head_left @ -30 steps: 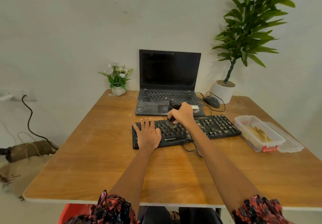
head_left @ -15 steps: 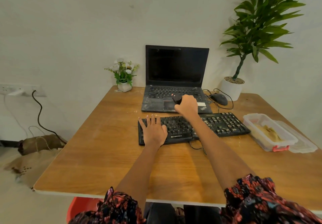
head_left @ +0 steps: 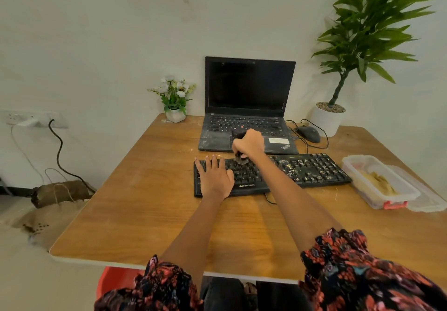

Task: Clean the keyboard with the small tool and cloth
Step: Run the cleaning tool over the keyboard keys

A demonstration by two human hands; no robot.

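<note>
The left hand [head_left: 216, 177] lies flat with fingers spread on the left end of the black keyboard [head_left: 312, 171] on the table [head_left: 145, 201], while the right hand [head_left: 249, 144] grips a small brush [head_left: 240, 160], mostly hidden, bristles on the top key rows.

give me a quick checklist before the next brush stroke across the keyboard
1. Left hand lies flat on the keyboard at its left end, steadying it: ok.
2. Right hand has a grip on the small brush: ok.
3. Bristles down on the upper key rows: ok.
4. Crumbs cleared from the right half of the keys: not ok, pale specks show there.
5. Path to the right free of things: ok for the keys; the open plastic container sits just past the right end.
6. Cloth within reach: cannot tell, none is visible.
</note>
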